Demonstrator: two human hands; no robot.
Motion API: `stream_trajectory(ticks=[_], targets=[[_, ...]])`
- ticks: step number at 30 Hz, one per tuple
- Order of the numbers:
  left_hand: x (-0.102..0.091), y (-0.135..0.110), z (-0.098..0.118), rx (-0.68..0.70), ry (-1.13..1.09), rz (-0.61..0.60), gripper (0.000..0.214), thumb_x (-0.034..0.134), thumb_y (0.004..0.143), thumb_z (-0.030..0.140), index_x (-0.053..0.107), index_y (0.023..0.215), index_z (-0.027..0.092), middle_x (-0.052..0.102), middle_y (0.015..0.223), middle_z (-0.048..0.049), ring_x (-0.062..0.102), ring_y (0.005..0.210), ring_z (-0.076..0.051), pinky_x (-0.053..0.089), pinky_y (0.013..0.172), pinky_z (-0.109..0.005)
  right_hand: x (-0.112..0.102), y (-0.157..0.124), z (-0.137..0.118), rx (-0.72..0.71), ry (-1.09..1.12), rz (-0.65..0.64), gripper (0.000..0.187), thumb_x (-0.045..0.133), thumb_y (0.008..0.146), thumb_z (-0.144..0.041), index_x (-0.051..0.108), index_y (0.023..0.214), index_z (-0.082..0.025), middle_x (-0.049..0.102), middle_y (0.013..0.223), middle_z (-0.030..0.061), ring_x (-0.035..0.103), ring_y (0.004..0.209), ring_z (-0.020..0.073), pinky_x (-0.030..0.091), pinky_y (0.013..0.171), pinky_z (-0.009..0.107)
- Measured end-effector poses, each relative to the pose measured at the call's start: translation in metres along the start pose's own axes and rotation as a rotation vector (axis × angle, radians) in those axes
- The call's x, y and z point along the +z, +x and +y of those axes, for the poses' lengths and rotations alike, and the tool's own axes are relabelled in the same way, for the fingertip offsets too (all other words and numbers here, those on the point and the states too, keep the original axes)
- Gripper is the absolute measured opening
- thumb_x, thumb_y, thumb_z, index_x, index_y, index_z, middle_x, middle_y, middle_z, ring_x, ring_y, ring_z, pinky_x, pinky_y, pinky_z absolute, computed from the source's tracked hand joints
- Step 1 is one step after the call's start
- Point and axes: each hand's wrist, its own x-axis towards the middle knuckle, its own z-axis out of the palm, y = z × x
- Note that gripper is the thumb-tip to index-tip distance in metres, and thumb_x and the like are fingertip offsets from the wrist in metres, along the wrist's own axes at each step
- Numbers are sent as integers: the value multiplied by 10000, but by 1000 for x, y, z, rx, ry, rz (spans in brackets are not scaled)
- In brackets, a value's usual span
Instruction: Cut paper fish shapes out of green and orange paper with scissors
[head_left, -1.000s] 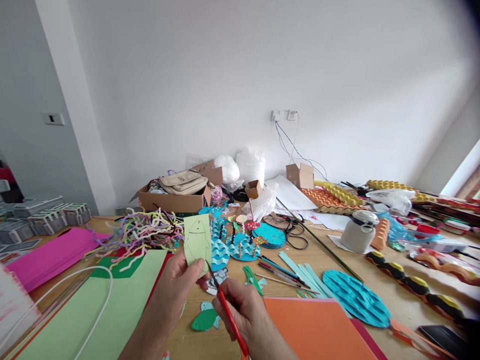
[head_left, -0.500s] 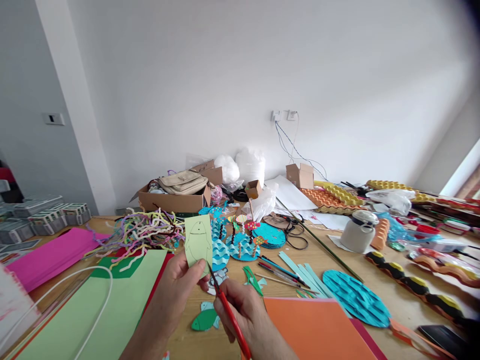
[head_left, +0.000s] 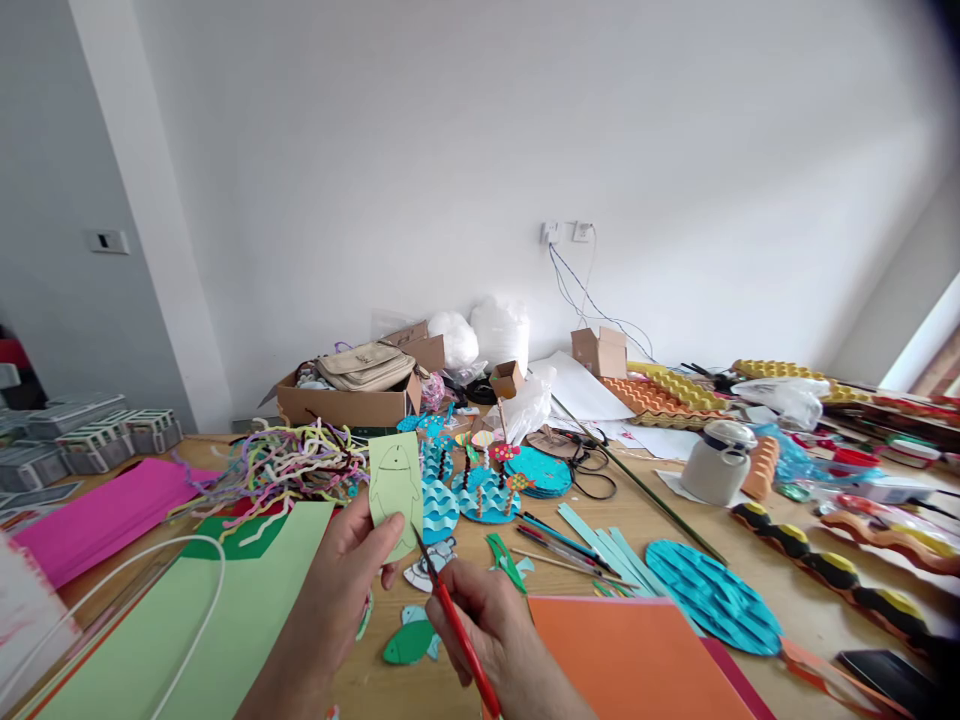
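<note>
Between thumb and fingers, my left hand (head_left: 365, 555) pinches a pale green piece of paper (head_left: 395, 470) held upright, with a fish outline drawn on it. My right hand (head_left: 484, 610) is closed on red-handled scissors (head_left: 459, 625). Their blade tips are at the paper's lower right edge, close to my left thumb; whether they bite into it I cannot tell. Below my hands lies a green paper fish (head_left: 409, 641) over light blue cut pieces. Just behind the scissors, a drawn paper cut-out (head_left: 431, 565) rests on the table.
Left are light green sheets (head_left: 225, 600) and a heap of pipe cleaners (head_left: 285, 455). Orange paper (head_left: 630, 650) lies at right, near a blue wavy disc (head_left: 712, 597). Behind stand blue disc models (head_left: 487, 497) with small fish, pens (head_left: 559, 540) and a white canister (head_left: 718, 465).
My left thumb has shifted slightly up and left on the paper. The scissors' tips have come up a little along the paper's right edge, and more of the cut-out behind shows.
</note>
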Motion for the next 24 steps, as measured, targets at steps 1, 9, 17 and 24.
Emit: stream_trajectory(ticks=[1, 9, 17, 24], targets=[[0, 0, 0, -7, -13, -7, 232, 673, 678, 303, 662, 874, 179, 605, 657, 24, 462, 524, -107, 363, 425, -187, 0, 0, -1, 5, 15, -5, 221, 504, 812, -287, 443, 621, -193, 357, 484, -77, 329, 421, 68, 226, 417, 201], [3, -2, 1, -87, -107, -100, 158, 673, 681, 319, 586, 718, 192, 496, 479, 81, 377, 375, -57, 318, 368, -174, 0, -1, -11, 108, 210, -74, 252, 530, 819, -372, 446, 659, -196, 410, 456, -79, 357, 381, 60, 285, 372, 155], [8, -2, -2, -61, -77, -66, 197, 680, 665, 315, 525, 612, 206, 474, 432, 87, 375, 369, -66, 308, 356, -179, 0, -2, -12, 121, 244, -81, 525, 543, 749, -701, 454, 661, -191, 416, 453, -72, 367, 375, 57, 281, 366, 157], [8, -2, -8, -51, -66, -53, 164, 687, 673, 300, 563, 657, 196, 489, 471, 86, 357, 395, -58, 296, 359, -166, 4, 0, -14, 147, 266, -55, 652, 495, 644, -844, 462, 674, -194, 425, 442, -71, 351, 354, 54, 265, 359, 167]])
